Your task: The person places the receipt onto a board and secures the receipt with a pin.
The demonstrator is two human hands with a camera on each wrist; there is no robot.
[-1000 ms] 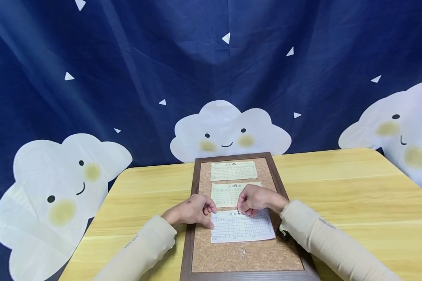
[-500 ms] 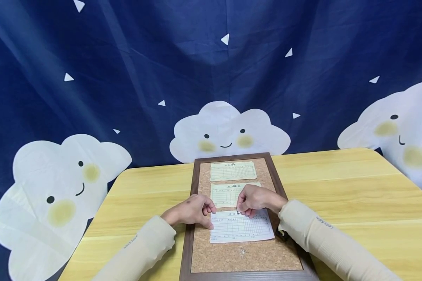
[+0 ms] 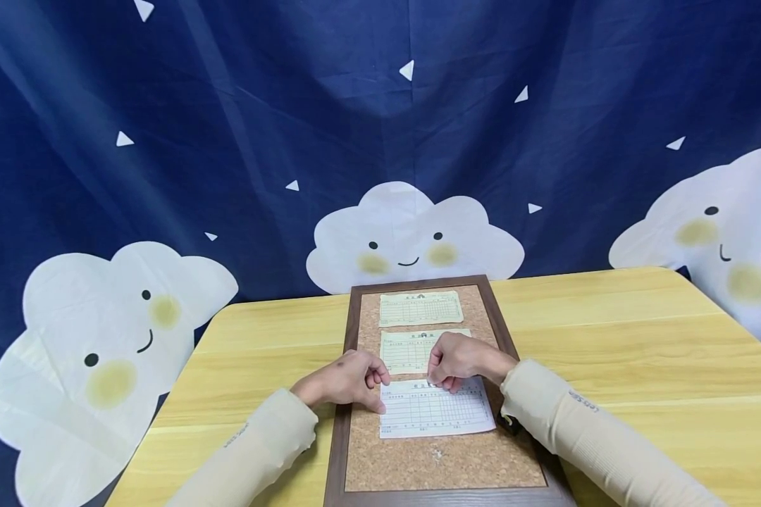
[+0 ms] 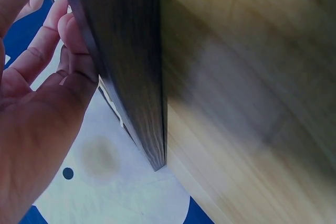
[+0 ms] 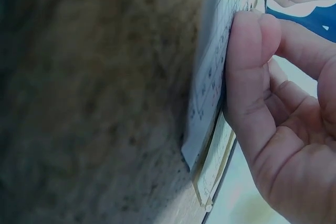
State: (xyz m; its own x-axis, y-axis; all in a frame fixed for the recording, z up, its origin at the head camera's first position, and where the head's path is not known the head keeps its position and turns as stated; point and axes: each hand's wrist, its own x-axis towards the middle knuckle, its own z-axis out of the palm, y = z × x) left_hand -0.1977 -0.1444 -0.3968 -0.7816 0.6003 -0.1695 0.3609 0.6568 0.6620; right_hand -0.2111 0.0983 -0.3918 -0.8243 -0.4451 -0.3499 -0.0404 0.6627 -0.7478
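A white printed form (image 3: 428,415) lies on a framed corkboard (image 3: 380,465), below two yellowish forms. At its left edge rests my left hand (image 3: 350,379), with forefinger and thumb spread apart at the paper. My right hand (image 3: 461,360) pinches a small pushpin at the form's top middle; the fingertips mostly hide it. In the right wrist view, the thumb and forefinger (image 5: 247,51) meet right against the white form (image 5: 210,77). The left wrist view shows the left hand (image 4: 47,87) beside the board's dark frame (image 4: 123,61).
The upper yellowish form (image 3: 418,310) and the middle yellowish form (image 3: 406,352) each bear a small dark spot at top centre. Several tiny clear pieces (image 3: 437,456) lie on the cork near its front. The board stands on a wooden table (image 3: 609,338) before a blue cloud-print curtain (image 3: 380,105).
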